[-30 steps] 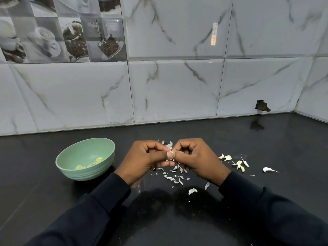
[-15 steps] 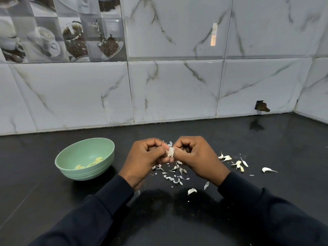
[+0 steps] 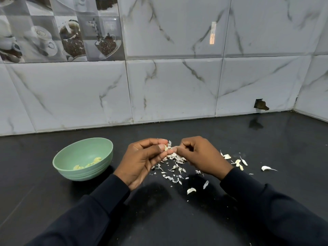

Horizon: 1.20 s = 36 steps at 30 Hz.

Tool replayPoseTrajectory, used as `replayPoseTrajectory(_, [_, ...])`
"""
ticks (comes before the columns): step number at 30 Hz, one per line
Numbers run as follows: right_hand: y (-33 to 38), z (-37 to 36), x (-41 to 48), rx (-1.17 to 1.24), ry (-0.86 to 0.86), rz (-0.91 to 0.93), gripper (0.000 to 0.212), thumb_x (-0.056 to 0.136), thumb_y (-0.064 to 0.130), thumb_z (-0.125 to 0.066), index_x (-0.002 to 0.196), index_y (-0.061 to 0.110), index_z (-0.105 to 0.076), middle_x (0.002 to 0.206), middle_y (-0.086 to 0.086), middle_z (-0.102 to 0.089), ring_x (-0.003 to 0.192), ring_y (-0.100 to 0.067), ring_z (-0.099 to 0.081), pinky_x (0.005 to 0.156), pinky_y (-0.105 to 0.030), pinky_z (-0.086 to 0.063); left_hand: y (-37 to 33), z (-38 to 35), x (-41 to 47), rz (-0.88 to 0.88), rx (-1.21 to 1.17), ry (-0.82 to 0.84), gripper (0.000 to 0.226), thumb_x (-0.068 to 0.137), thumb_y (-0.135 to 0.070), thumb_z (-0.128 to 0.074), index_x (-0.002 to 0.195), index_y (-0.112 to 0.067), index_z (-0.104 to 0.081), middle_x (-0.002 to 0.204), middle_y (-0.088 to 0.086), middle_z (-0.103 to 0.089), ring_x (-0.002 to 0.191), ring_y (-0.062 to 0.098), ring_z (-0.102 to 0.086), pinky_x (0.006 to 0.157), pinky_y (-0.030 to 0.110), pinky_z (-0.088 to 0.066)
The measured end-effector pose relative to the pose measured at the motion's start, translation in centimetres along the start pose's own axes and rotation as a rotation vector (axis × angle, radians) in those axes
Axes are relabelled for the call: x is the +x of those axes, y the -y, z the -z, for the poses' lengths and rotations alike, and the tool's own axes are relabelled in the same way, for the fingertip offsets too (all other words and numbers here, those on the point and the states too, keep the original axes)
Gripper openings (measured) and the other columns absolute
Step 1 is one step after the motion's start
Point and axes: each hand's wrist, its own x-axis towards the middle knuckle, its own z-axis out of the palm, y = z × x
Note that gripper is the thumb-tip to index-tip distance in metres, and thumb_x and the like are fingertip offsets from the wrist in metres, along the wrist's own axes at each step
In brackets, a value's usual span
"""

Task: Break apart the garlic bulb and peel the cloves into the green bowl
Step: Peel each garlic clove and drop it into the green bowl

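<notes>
The bowl (image 3: 83, 173), holding a few peeled cloves (image 3: 92, 162), sits on the counter (image 3: 266, 137) at nine o'clock from our hands. Our left hand (image 3: 143, 160) pinches a clove (image 3: 166, 148); our right hand (image 3: 200, 155), at its three o'clock, is curled and pinching its skin. We judge peeling is under way; next we must strip the skin, then drop the clove into the bowl at nine o'clock.

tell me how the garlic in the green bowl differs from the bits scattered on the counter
The garlic in the green bowl is pale yellow; the bits on the counter are white. The garlic is a few plump pieces gathered together; the bits are many thin flakes and curls, spread wide. Both are small, light-coloured and lying loose.
</notes>
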Motion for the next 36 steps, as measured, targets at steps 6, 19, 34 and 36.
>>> replayPoseTrajectory(6, [0.1, -0.1, 0.0, 0.092, 0.102, -0.081, 0.011, 0.093, 0.008, -0.067, 0.095, 0.018, -0.072, 0.073, -0.006, -0.073, 0.058, -0.026, -0.072, 0.055, -0.041, -0.058, 0.5, 0.3, 0.2, -0.003, 0.079, -0.042, 0.025, 0.078, 0.001, -0.071, 0.102, 0.007, -0.072, 0.094, 0.022, -0.074, 0.086, 0.028, -0.076, 0.069, 0.024, -0.061])
replayPoseTrajectory(19, [1.0, -0.2, -0.4, 0.224, 0.032, 0.056, 0.016, 0.085, 0.026, -0.085, 0.096, 0.016, -0.078, 0.077, -0.006, -0.076, 0.064, -0.017, -0.072, 0.069, -0.035, -0.058, 1.3, 0.4, 0.3, -0.065, 0.242, -0.096, 0.013, 0.074, -0.012, -0.080, 0.085, -0.006, -0.077, 0.082, 0.017, -0.075, 0.076, 0.021, -0.071, 0.070, 0.028, -0.058])
replayPoseTrajectory(34, [0.6, -1.0, 0.0, 0.464, 0.057, 0.011, 0.011, 0.097, 0.000, -0.066, 0.102, -0.007, -0.073, 0.081, -0.017, -0.076, 0.069, -0.020, -0.074, 0.064, -0.024, -0.059, 1.5, 0.5, 0.7, -0.101, 0.191, -0.093, 0.027, 0.069, -0.010, -0.080, 0.090, 0.006, -0.074, 0.082, 0.022, -0.074, 0.076, 0.024, -0.071, 0.069, 0.023, -0.060])
replayPoseTrajectory(36, [0.6, -1.0, 0.0, 0.481, 0.048, 0.011, 0.010, 0.096, -0.001, -0.066, 0.098, -0.008, -0.072, 0.077, -0.014, -0.075, 0.065, -0.019, -0.071, 0.060, -0.023, -0.057, 1.5, 0.5, 0.6, -0.041, 0.152, -0.076, 0.030, 0.070, -0.011, -0.078, 0.093, 0.007, -0.072, 0.084, 0.022, -0.075, 0.078, 0.023, -0.073, 0.069, 0.021, -0.060])
